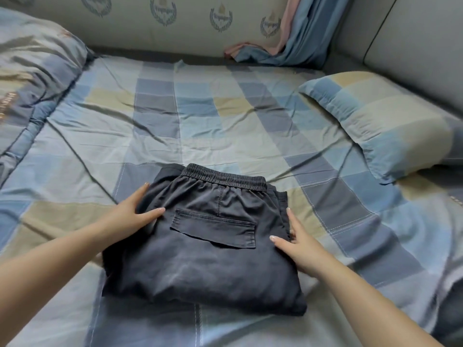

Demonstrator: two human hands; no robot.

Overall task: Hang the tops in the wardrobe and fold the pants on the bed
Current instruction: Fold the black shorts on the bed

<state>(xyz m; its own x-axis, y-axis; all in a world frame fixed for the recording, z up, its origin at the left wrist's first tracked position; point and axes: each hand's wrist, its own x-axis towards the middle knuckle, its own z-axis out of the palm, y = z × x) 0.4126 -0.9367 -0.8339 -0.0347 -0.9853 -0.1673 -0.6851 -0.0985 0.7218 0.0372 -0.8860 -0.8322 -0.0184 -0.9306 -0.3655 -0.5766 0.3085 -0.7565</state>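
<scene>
Checked bedding in blue, grey and beige squares covers the bed (pixel 225 126), which fills most of the view and lies creased in long diagonal folds. Near the front middle of that sheet sit the dark grey pants (pixel 205 246), folded into a thick, roughly square bundle; the elastic waistband (pixel 223 180) runs along the far edge, and a flapped back pocket (pixel 215 229) faces up just below it. The left hand (pixel 135 214) rests on the bundle's upper left corner, fingers straight and spread, the thumb lying flat on the cloth toward the pocket. The right hand (pixel 298 244) is laid against the right edge of the bundle, its fingers straight along the stacked layers and its thumb on top of the fabric. Neither grip closes around anything: both are wide and flat, pressing or touching the pants rather than pinching them. Both bare forearms reach in from the lower corners. A pillow (pixel 385 121) in the same checked cloth lies at the right, well apart from the pants, and a bunched quilt (pixel 32 78) sits at the left edge. Along the far side runs a pale padded panel (pixel 190 23) printed with wreath crests, and a blue and pink cloth (pixel 295 43) hangs against it, its end pooled on the bed.
</scene>
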